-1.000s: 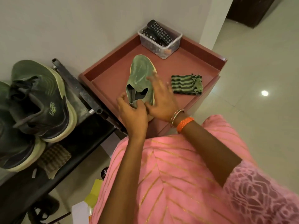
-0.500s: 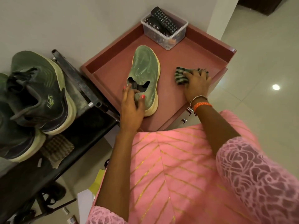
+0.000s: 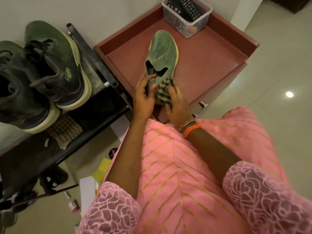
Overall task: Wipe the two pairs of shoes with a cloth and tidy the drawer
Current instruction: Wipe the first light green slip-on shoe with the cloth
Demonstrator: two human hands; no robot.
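Bare tray (image 3: 211,65) right of the shoe (image 3: 162,51); a plastic box (image 3: 187,21) blocks the far corner.

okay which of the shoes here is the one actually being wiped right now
The green slip-on shoe on the red-brown drawer top: the left hand holds its heel while the right hand presses the striped cloth there. The dark lace-up sneakers sit untouched.
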